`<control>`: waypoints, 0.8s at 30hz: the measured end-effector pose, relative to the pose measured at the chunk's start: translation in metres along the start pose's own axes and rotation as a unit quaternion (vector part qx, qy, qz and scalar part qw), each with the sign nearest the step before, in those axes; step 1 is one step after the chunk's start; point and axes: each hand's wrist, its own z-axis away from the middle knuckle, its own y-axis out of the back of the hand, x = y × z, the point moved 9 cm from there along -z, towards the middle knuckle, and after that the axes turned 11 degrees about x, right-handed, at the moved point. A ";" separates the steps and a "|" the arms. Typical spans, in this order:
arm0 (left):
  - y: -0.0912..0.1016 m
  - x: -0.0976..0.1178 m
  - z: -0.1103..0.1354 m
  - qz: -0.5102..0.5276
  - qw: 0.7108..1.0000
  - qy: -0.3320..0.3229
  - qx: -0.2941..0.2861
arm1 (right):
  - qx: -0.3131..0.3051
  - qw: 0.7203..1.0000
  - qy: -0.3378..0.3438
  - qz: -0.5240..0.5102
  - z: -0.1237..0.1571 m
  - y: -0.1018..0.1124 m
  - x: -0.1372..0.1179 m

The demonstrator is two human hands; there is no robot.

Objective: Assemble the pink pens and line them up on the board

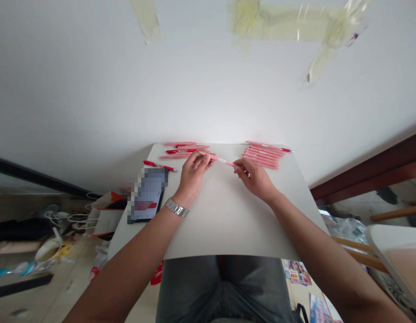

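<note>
A pink pen (pixel 221 160) with a small white label is stretched between my two hands above the table. My left hand (pixel 193 172), with a metal watch on its wrist, pinches the pen's left end. At the other end, the fingers of my right hand (pixel 252 176) are closed on it. Behind my left hand lie several loose pink and red pens (pixel 184 145). A neat row of pink pens (pixel 261 156) sits side by side beyond my right hand. One red pen (pixel 160 166) lies apart, near the table's left edge.
A phone or tablet (pixel 149 193), partly pixelated, rests on the white table (pixel 228 224) at the left. The wall (pixel 208 89) with tape strips rises behind. Cables, a cup (pixel 49 250) and bags clutter the floor at left. A chair (pixel 392 246) stands at right.
</note>
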 end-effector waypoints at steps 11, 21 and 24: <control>0.006 -0.011 -0.004 0.019 1.000 0.017 0.013 | -0.006 1.000 0.000 0.014 0.002 -0.004 0.003; 0.020 -0.013 -0.009 0.020 0.997 0.015 0.073 | -0.024 0.999 0.028 -0.022 0.005 -0.011 0.002; 0.020 -0.012 -0.010 0.013 0.997 0.011 0.073 | -0.047 0.997 0.048 -0.029 0.006 -0.014 -0.004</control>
